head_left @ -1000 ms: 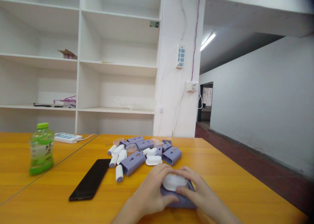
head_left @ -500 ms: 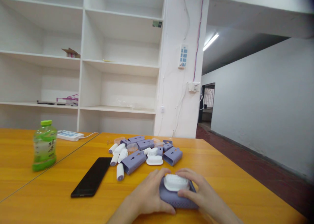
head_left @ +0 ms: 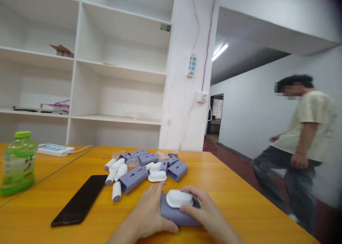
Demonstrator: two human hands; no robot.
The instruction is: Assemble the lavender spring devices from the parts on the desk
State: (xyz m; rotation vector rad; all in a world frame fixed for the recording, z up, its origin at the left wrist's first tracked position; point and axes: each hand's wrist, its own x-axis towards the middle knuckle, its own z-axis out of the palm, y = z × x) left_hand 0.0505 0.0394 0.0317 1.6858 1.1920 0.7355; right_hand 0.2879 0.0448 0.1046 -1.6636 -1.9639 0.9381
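Observation:
Both my hands hold one purple plastic casing (head_left: 175, 214) that rests on the orange table (head_left: 235, 201) in front of me. A white ribbed insert (head_left: 179, 198) sits on top of the casing. My left hand (head_left: 148, 213) wraps the casing's left side, thumb along its near edge. My right hand (head_left: 207, 213) grips the right side, with its thumb pressed against the white insert's near edge. Just beyond lies a pile of purple casings (head_left: 133, 179) and white cylinders (head_left: 116, 191).
A black phone (head_left: 80, 205) lies flat at the left. A green bottle (head_left: 18, 163) stands at the far left, a white power strip (head_left: 55, 149) behind it. White shelving (head_left: 117, 69) fills the back wall. Another person (head_left: 301, 144) walks in the corridor at the right.
The view has swung to the right. A person has come into sight in the corridor. My hands stay on the purple casing and white insert, shifted slightly left in the picture.

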